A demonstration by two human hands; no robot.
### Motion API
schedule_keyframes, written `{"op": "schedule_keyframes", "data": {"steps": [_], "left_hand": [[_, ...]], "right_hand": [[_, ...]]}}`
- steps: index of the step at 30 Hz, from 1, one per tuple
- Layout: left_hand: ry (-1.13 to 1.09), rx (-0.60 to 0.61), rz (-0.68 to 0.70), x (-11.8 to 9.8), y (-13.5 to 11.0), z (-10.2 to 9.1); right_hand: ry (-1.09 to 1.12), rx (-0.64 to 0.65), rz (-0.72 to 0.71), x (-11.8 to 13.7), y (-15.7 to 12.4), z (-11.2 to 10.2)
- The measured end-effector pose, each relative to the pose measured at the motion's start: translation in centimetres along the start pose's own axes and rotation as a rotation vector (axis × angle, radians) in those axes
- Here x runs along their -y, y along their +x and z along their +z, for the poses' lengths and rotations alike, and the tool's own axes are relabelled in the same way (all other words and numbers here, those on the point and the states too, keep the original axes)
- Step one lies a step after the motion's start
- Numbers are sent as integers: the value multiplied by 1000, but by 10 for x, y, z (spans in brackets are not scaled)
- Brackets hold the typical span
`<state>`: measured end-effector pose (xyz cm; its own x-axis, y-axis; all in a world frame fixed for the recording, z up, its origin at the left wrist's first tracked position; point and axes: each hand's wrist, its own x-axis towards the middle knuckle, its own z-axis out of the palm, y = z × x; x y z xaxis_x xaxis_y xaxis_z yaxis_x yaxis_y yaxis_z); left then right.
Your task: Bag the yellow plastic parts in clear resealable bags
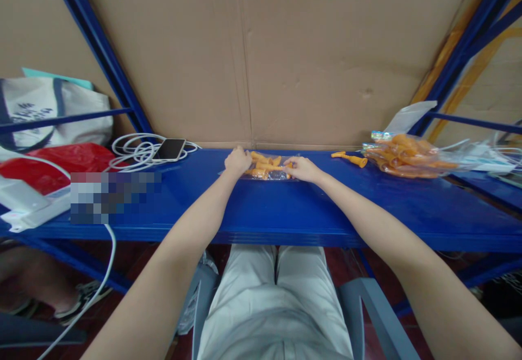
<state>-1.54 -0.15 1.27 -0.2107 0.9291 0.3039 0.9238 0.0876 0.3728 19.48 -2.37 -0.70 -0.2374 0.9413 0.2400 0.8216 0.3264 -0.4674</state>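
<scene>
A clear plastic bag (281, 175) with several orange plastic pieces (264, 166) in it lies on the blue table, between my two hands. My left hand (238, 161) is closed at the bag's left end, with the knuckles up. At the bag's right end my right hand (302, 169) pinches the plastic between thumb and fingers. A loose orange piece (355, 159) rests on the table to the right of my right hand. The fingertips of my left hand are mostly hidden.
Filled bags of orange pieces (408, 156) are heaped at the right. A phone (170, 150) and coiled white cable (132, 153) lie left, near a red bag (87, 159), a power strip (36, 213) and a cloth tote (81, 112). Blue frame posts (106, 55) and cardboard (285, 55) stand behind.
</scene>
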Motion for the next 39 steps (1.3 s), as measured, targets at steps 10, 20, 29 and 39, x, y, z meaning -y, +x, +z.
{"op": "schedule_keyframes", "data": {"steps": [10, 20, 29, 39], "left_hand": [[-239, -12, 138, 5, 12, 12], [-339, -31, 180, 5, 15, 16], [-292, 23, 221, 4, 13, 18], [-226, -30, 558, -6, 11, 23]], "right_hand": [[234, 38, -248, -6, 6, 4], [527, 88, 59, -10, 5, 10], [593, 71, 131, -11, 6, 7], [571, 74, 15, -8, 5, 8]]}}
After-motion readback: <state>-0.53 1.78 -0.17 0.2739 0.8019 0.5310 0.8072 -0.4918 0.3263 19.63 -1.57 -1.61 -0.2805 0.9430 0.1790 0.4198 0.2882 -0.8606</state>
